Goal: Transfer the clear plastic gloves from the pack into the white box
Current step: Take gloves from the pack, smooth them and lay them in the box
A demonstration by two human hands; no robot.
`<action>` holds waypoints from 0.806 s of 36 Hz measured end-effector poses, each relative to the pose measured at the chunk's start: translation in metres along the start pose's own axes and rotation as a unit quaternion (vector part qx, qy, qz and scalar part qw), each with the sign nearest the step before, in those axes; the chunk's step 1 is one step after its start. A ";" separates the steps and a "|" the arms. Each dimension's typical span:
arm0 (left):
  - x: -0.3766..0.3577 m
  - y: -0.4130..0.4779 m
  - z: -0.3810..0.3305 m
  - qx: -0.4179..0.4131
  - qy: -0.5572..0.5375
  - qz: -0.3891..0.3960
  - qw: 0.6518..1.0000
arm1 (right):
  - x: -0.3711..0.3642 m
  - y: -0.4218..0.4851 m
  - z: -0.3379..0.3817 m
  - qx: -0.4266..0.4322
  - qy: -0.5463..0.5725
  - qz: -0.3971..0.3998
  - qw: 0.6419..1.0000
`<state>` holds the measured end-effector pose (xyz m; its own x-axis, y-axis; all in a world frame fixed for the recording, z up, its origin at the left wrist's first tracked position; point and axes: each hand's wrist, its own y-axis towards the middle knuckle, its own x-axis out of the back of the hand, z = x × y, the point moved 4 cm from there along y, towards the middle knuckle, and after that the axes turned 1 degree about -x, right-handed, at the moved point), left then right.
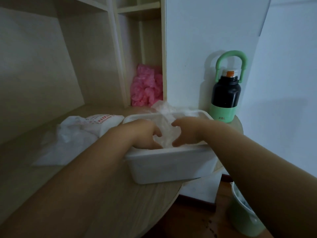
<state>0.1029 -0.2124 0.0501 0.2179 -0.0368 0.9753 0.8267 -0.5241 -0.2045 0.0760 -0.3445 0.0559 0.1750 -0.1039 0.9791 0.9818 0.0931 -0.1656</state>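
Note:
The white box [171,164] stands on the round wooden table near its right edge. Crumpled clear plastic gloves [167,115] fill its inside and stick up over the far rim. Both hands reach into the box from the near side. My left hand [145,134] presses on the gloves at the left, fingers curled down. My right hand [186,131] curls over the gloves at the right, thumb and fingers around the plastic. The glove pack [73,134], a limp white plastic bag with red print, lies on the table to the left of the box.
A black and green bottle [224,98] with a green loop handle stands behind the box against the white wall. Pink crumpled plastic [146,86] sits in a shelf compartment at the back. A green bin [243,213] stands on the floor at lower right.

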 end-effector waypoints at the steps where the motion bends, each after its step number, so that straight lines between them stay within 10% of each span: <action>1: -0.001 0.003 0.000 0.004 0.012 0.012 1.000 | -0.006 0.005 -0.003 -0.010 -0.011 0.037 0.999; 10: -0.017 0.016 -0.007 0.006 0.019 0.144 0.989 | -0.020 0.016 -0.017 -0.057 -0.065 0.158 0.984; 20: 0.033 -0.036 0.017 -0.056 -0.201 -0.175 0.962 | 0.032 -0.003 0.013 -0.019 0.087 -0.159 0.983; 29: 0.028 -0.103 0.126 0.029 -0.291 -0.360 0.886 | 0.030 0.001 0.147 0.133 0.198 -0.218 0.946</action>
<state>0.0896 -0.0519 0.0882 -0.1604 0.7431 0.6497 0.8818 -0.1878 0.4326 0.0718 -0.2021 0.1021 -0.1769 -0.5483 0.8174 0.9227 0.1968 0.3316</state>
